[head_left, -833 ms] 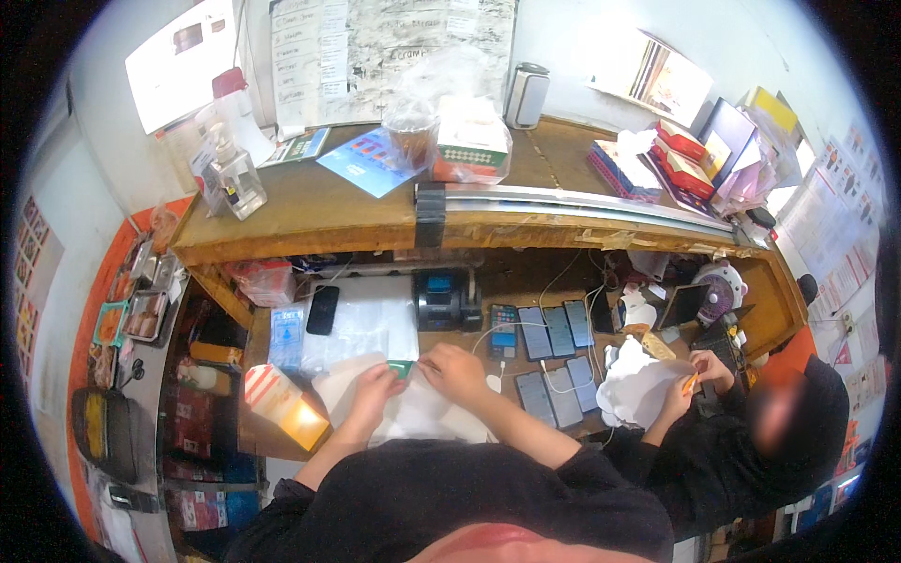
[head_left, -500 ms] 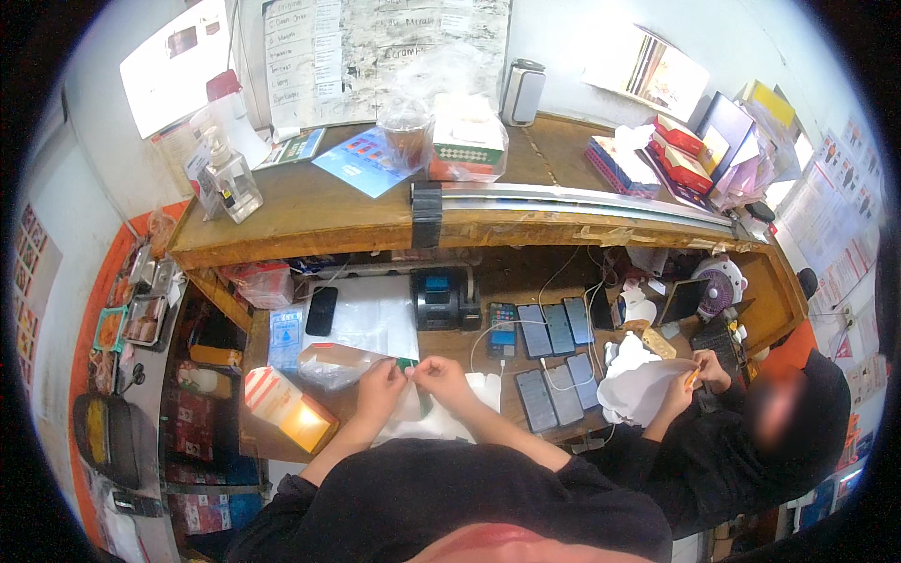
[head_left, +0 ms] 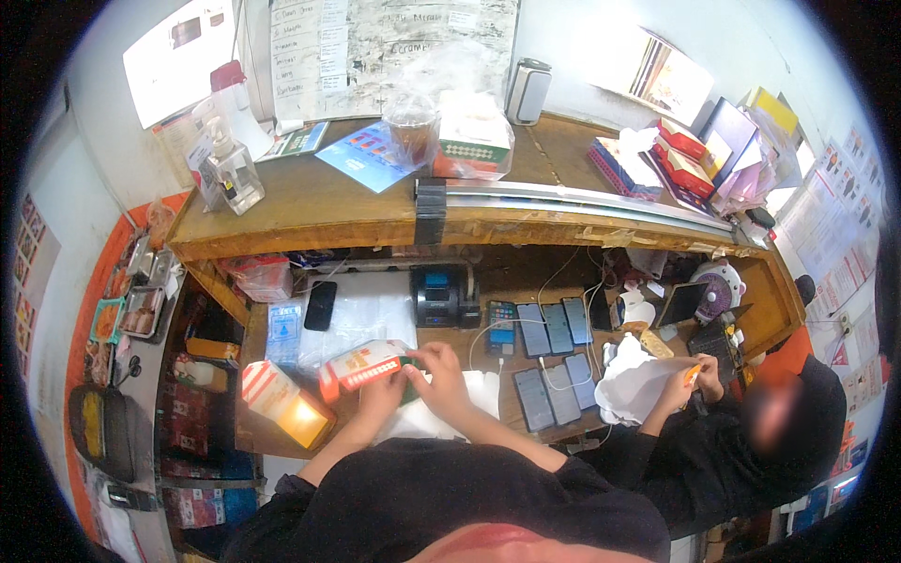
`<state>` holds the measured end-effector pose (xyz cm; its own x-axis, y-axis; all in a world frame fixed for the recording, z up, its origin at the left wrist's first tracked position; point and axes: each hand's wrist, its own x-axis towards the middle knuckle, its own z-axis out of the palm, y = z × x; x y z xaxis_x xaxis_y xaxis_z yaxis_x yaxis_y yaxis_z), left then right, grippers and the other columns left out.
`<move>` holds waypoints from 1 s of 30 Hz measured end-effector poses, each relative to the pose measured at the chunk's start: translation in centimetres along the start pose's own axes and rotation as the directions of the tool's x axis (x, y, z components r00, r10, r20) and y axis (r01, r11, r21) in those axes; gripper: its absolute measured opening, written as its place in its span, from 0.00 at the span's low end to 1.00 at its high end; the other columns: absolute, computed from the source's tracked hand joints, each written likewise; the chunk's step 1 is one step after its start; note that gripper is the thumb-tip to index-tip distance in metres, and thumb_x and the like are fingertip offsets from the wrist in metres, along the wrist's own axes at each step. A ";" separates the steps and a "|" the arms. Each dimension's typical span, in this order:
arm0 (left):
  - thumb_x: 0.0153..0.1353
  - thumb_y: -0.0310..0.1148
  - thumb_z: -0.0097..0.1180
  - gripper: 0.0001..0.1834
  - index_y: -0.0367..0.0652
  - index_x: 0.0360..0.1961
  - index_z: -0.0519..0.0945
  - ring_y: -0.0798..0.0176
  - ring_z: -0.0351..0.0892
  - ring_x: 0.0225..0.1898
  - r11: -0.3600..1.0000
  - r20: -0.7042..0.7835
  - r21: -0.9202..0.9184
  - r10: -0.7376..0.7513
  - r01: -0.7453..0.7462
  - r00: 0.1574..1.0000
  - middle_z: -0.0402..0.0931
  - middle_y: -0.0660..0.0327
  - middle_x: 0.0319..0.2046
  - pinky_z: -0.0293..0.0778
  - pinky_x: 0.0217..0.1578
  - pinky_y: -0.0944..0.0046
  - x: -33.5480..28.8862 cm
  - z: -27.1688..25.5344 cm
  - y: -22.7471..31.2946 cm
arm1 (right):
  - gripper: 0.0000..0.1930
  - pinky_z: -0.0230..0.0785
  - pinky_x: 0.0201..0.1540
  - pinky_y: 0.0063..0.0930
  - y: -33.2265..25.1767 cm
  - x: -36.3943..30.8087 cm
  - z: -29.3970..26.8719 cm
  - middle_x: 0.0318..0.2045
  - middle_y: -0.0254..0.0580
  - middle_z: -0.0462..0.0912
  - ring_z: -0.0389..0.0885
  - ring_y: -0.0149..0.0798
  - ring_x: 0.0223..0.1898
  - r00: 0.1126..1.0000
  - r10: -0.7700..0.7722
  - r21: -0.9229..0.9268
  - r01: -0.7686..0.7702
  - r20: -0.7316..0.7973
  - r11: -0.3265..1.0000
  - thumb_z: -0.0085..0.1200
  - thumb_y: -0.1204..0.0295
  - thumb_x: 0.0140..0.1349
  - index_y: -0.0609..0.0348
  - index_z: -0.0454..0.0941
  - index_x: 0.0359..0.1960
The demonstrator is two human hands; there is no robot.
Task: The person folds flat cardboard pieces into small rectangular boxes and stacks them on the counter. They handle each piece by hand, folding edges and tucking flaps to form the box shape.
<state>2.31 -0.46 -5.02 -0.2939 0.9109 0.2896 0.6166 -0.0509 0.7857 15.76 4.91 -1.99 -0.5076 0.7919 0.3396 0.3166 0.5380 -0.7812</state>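
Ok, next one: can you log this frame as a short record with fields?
Left hand: gripping the right end of a red-and-white package
Right hand: fingers at the package's dark green end
Left of package: striped carton
Beyond it: black phone on pale plastic sheeting
Table right: several phones
Co-worker: hands on a small orange item

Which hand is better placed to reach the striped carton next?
Probably left: the left hand lies nearer the striped carton; the right hand sits farther off. Both are busy at the orange-and-white package.
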 end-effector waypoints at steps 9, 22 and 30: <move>0.60 0.39 0.58 0.21 0.36 0.49 0.76 0.57 0.82 0.38 0.964 0.471 -0.153 -0.124 0.219 0.873 0.80 0.49 0.37 0.76 0.41 0.59 -0.7 0.5 -0.4 | 0.12 0.73 0.41 0.41 0.0 2.1 -1.0 0.36 0.40 0.82 0.81 0.48 0.38 0.998 -0.064 -0.162 0.067 0.023 0.985 0.50 0.66 0.63 0.44 0.79 0.47; 0.65 0.30 0.52 0.11 0.34 0.45 0.77 0.64 0.82 0.34 0.465 0.288 -0.739 -0.437 0.487 0.852 0.81 0.57 0.38 0.79 0.38 0.67 0.4 -3.8 0.6 | 0.07 0.71 0.37 0.29 0.1 3.1 -3.3 0.32 0.38 0.81 0.80 0.38 0.35 0.997 -0.061 -0.101 0.066 0.056 0.993 0.61 0.67 0.58 0.56 0.84 0.34; 0.61 0.25 0.56 0.10 0.34 0.43 0.81 0.70 0.80 0.33 0.928 -0.055 -0.306 -0.241 0.214 0.969 0.82 0.58 0.35 0.75 0.37 0.69 1.4 -3.3 2.3 | 0.09 0.70 0.34 0.25 -1.2 2.3 -3.0 0.29 0.38 0.81 0.78 0.33 0.30 0.992 0.059 0.167 -0.077 0.111 0.983 0.61 0.68 0.59 0.63 0.81 0.31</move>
<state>0.89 -0.68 -0.99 -0.4736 0.8724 0.1210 0.2859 0.0223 0.9580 16.61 7.01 1.29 -0.5742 0.7849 0.2328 0.2161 0.4196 -0.8816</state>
